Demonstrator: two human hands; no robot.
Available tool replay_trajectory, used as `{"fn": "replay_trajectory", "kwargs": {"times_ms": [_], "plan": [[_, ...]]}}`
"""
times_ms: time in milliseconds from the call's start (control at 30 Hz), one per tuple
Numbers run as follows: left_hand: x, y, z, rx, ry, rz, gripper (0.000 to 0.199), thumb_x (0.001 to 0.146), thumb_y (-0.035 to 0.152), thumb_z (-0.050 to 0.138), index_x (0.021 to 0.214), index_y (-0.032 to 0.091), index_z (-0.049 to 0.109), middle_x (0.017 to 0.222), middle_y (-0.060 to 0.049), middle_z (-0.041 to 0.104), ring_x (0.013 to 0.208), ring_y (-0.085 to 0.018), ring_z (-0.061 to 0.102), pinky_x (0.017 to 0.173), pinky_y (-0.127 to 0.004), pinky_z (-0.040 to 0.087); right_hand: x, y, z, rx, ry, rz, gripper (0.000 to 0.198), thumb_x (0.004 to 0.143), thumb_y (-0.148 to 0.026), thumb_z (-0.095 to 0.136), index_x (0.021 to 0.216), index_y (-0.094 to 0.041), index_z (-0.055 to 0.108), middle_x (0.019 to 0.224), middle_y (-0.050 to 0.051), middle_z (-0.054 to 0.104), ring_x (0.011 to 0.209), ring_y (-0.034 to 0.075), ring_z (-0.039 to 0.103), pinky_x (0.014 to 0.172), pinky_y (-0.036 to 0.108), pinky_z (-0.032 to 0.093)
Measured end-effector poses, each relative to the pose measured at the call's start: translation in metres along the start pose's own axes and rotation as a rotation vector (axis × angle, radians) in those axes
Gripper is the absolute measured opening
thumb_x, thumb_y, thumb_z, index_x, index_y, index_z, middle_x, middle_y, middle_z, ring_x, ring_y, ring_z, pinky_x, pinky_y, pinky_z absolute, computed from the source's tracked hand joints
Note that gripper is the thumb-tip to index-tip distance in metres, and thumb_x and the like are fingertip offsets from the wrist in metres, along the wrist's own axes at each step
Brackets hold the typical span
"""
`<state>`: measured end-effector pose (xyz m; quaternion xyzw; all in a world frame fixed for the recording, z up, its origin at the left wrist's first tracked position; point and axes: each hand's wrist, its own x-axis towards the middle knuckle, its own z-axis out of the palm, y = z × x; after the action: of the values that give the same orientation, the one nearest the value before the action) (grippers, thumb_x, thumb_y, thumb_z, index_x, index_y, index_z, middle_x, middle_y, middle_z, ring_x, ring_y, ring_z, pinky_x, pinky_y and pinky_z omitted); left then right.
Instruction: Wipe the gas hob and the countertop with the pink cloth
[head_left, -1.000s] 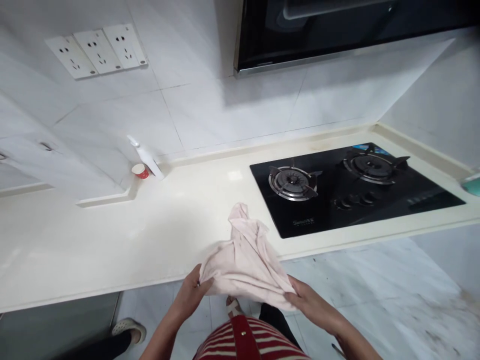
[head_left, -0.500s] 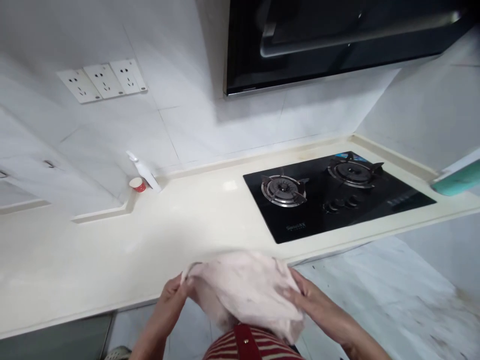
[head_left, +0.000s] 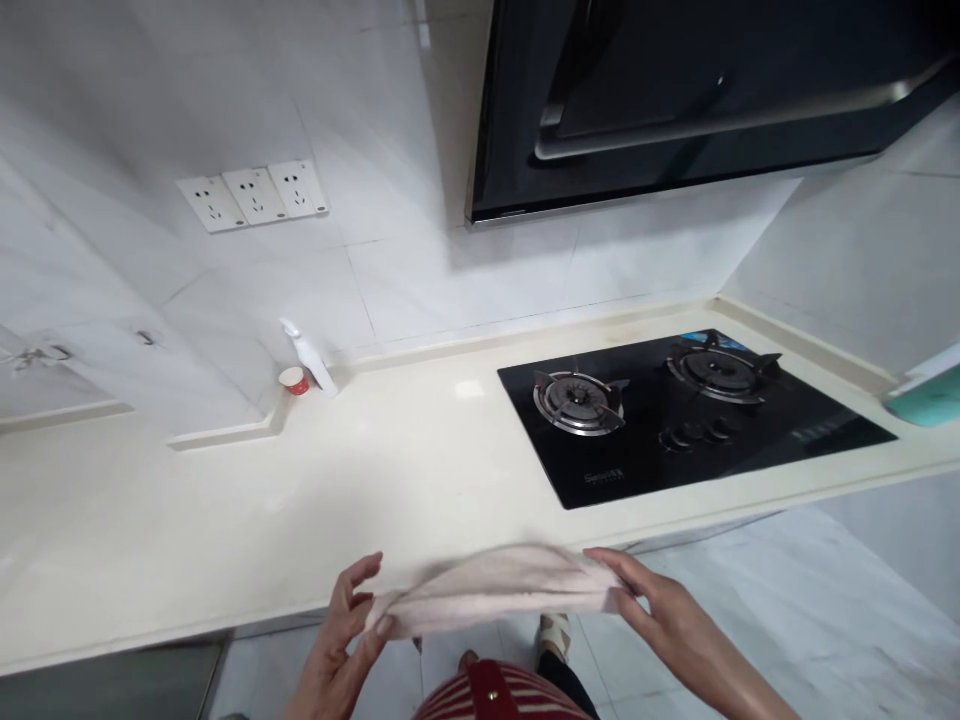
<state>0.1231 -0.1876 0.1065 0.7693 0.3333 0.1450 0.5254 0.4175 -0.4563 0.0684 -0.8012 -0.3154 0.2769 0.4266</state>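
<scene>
A pale pinkish-white cloth (head_left: 502, 588) is stretched between my two hands, folded into a long narrow strip, at the counter's front edge. My left hand (head_left: 352, 620) pinches its left end with the thumb and lower fingers, while the index finger sticks up off the cloth. At the other end, my right hand (head_left: 649, 600) grips the cloth between thumb and fingers. Pale countertop (head_left: 390, 480) lies just beyond the cloth.
A black gas hob (head_left: 630, 460) with two burners is set in the counter at right, below a dark range hood (head_left: 675, 120). A white spray bottle (head_left: 313, 362) and a red paper cup (head_left: 294, 381) stand by the wall. A green object (head_left: 930, 400) is at far right.
The cloth has gone from a loose, bunched spread to a narrow folded strip held lengthwise. My hands have moved slightly further apart, and the view has shifted a little.
</scene>
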Motion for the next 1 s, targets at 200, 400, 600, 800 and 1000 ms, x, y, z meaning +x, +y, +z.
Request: {"fn": "replay_trajectory", "kwargs": {"times_ms": [200,400,600,800,1000], "plan": [[0.019,0.02,-0.021,-0.141,-0.038,0.022,0.041,0.091,0.058,0.05,0.089,0.02,0.068,0.093,-0.005,0.064,0.091,-0.022,0.057,0.08,-0.027,0.048,0.038,-0.023,-0.029,-0.13,0.12,-0.143,0.042,0.093,-0.052,0.046,0.122,-0.028,0.064,0.118,0.008,0.071,0.105,0.028,0.066,0.091,0.039,0.051],[0.116,0.035,-0.05,-0.173,0.19,0.145,0.041,0.08,0.058,0.066,0.076,0.017,0.064,0.087,-0.004,0.062,0.088,-0.019,0.054,0.076,-0.026,0.046,0.147,-0.078,-0.044,-0.033,0.312,-0.348,0.033,0.086,-0.045,0.051,0.102,-0.022,0.067,0.101,0.006,0.071,0.091,0.022,0.063,0.083,0.035,0.049],[0.216,0.034,-0.043,-0.14,0.289,0.07,0.052,0.066,0.067,0.07,0.073,0.015,0.065,0.075,-0.003,0.062,0.07,-0.015,0.053,0.061,-0.026,0.042,0.252,-0.096,-0.039,0.152,0.385,-0.238,0.029,0.075,-0.04,0.057,0.089,-0.016,0.066,0.073,0.003,0.065,0.066,0.016,0.054,0.069,0.033,0.046],[0.223,-0.003,-0.026,-0.017,0.297,0.089,0.048,0.072,0.066,0.062,0.077,0.019,0.067,0.09,-0.005,0.066,0.085,-0.018,0.059,0.075,-0.031,0.049,0.252,-0.069,-0.023,0.13,0.385,-0.291,0.035,0.078,-0.045,0.054,0.096,-0.018,0.067,0.095,0.006,0.071,0.085,0.018,0.061,0.084,0.035,0.048],[0.133,-0.088,-0.002,0.143,0.185,0.068,0.038,0.058,0.061,0.076,0.065,0.024,0.066,0.082,-0.004,0.069,0.088,-0.024,0.065,0.089,-0.04,0.052,0.142,0.05,0.019,0.025,0.339,-0.131,0.031,0.073,-0.053,0.053,0.07,-0.025,0.064,0.071,0.003,0.07,0.071,0.024,0.064,0.072,0.04,0.051]]}}
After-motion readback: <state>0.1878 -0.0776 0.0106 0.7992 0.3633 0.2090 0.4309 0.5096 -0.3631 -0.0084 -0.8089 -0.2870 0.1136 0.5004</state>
